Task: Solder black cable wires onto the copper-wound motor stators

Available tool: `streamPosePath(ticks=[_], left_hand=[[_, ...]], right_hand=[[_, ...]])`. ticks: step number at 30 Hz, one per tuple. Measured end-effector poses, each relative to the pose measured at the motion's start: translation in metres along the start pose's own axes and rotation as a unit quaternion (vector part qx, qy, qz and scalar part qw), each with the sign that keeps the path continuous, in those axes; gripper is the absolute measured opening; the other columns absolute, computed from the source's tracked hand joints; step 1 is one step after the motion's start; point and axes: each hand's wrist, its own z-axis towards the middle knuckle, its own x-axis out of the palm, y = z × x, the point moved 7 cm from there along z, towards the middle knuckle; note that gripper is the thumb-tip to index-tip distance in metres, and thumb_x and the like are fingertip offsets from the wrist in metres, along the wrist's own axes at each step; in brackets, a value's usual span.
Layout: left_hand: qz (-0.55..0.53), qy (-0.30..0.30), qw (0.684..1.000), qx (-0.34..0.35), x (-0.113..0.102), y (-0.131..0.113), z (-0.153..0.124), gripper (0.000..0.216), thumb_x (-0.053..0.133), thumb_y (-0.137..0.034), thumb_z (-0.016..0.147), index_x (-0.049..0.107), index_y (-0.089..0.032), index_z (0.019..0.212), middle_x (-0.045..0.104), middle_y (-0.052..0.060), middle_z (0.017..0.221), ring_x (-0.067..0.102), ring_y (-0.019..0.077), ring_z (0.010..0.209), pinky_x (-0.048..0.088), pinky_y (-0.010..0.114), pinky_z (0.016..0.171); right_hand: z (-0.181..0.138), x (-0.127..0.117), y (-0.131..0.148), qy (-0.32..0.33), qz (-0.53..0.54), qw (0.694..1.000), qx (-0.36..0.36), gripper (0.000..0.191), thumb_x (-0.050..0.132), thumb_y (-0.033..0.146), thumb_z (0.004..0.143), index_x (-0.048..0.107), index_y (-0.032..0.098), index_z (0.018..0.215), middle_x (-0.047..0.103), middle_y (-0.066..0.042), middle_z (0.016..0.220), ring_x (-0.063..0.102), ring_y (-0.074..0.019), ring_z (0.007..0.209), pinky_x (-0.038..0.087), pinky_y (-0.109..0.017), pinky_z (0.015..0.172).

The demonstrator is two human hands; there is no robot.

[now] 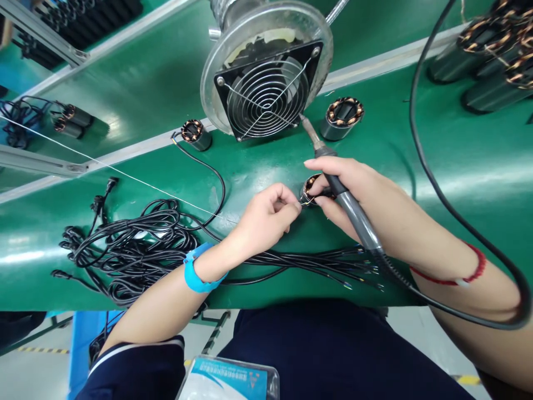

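Note:
My left hand (pixel 268 216), with a blue wristband, is pinched shut on a thin wire at the edge of a small copper-wound stator (pixel 311 188) on the green belt. My right hand (pixel 353 191) is wrapped round the grey handle of a soldering iron (pixel 345 197). The iron's tip points up and away toward the fan, and its black cable loops off to the right. The fingers of that hand rest against the stator and hide most of it.
A fume fan (pixel 266 97) with a wire grille stands behind the hands. Two more stators (pixel 195 133) (pixel 342 116) sit on the belt beside it, and several lie at the far right (pixel 499 50). A bundle of black cables (pixel 133 244) lies to the left. A thin solder wire (pixel 104 166) stretches across.

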Motion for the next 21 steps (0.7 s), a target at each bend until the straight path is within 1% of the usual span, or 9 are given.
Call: streamPosePath(ticks=[5, 9, 11, 14, 17, 19, 21], left_hand=[[-0.012, -0.010, 1.000, -0.003, -0.006, -0.002, 0.000, 0.015, 0.051, -0.005, 0.081, 0.050, -0.017, 0.072, 0.046, -0.011, 0.045, 0.037, 0.0007, 0.032, 0.028, 0.013, 0.034], [-0.042, -0.017, 0.999, -0.008, -0.012, 0.000, 0.004, 0.014, 0.051, -0.008, 0.083, 0.051, -0.018, 0.072, 0.047, -0.009, 0.046, 0.037, 0.0020, 0.031, 0.024, 0.014, 0.031], [-0.064, -0.009, 0.998, -0.007, -0.013, 0.000, 0.006, 0.014, 0.051, -0.008, 0.083, 0.052, -0.017, 0.072, 0.049, -0.008, 0.049, 0.037, 0.0019, 0.032, 0.024, 0.014, 0.030], [-0.085, 0.005, 0.996, -0.012, -0.011, 0.001, 0.007, 0.016, 0.050, -0.007, 0.083, 0.052, -0.017, 0.071, 0.049, -0.007, 0.051, 0.038, 0.0018, 0.034, 0.025, 0.014, 0.031], [-0.082, 0.017, 0.996, -0.011, -0.009, 0.002, 0.006, 0.015, 0.050, -0.009, 0.084, 0.051, -0.017, 0.071, 0.049, -0.007, 0.049, 0.039, 0.0024, 0.034, 0.027, 0.014, 0.032], [-0.065, 0.010, 0.998, 0.010, -0.010, 0.001, 0.004, 0.013, 0.051, -0.011, 0.085, 0.052, -0.017, 0.073, 0.051, -0.006, 0.051, 0.040, 0.0031, 0.035, 0.030, 0.015, 0.033], [-0.032, -0.011, 0.997, 0.072, -0.013, -0.004, 0.001, 0.010, 0.054, -0.015, 0.085, 0.053, -0.017, 0.075, 0.058, -0.003, 0.064, 0.048, 0.0045, 0.043, 0.035, 0.016, 0.037]], right_hand=[[0.005, 0.003, -0.006, -0.013, 0.034, 0.999, 0.028, 0.049, 0.057, 0.015, 0.083, 0.049, 0.033, 0.128, 0.068, 0.000, 0.090, 0.068, -0.0229, 0.080, 0.055, -0.042, 0.075], [0.007, 0.005, -0.006, -0.039, 0.021, 0.998, 0.053, 0.046, 0.058, 0.015, 0.083, 0.049, 0.031, 0.126, 0.067, 0.001, 0.081, 0.068, -0.0227, 0.075, 0.053, -0.041, 0.071], [0.005, 0.004, -0.003, -0.055, 0.016, 0.997, 0.052, 0.047, 0.059, 0.015, 0.083, 0.049, 0.032, 0.126, 0.067, 0.001, 0.080, 0.068, -0.0243, 0.078, 0.054, -0.043, 0.073], [0.000, 0.004, 0.004, -0.071, 0.012, 0.997, 0.036, 0.050, 0.059, 0.015, 0.084, 0.045, 0.033, 0.129, 0.069, 0.000, 0.086, 0.069, -0.0267, 0.085, 0.054, -0.047, 0.079], [-0.004, 0.004, 0.010, -0.077, 0.005, 0.997, 0.019, 0.050, 0.058, 0.016, 0.085, 0.045, 0.034, 0.129, 0.070, 0.000, 0.088, 0.069, -0.0272, 0.089, 0.055, -0.046, 0.079], [-0.006, 0.004, 0.011, -0.081, 0.008, 0.996, 0.020, 0.049, 0.058, 0.015, 0.085, 0.045, 0.035, 0.129, 0.070, 0.000, 0.087, 0.069, -0.0263, 0.089, 0.055, -0.045, 0.078], [-0.006, 0.004, 0.011, -0.086, 0.021, 0.996, 0.026, 0.049, 0.057, 0.015, 0.086, 0.045, 0.035, 0.129, 0.070, 0.001, 0.086, 0.070, -0.0244, 0.086, 0.055, -0.045, 0.080]])
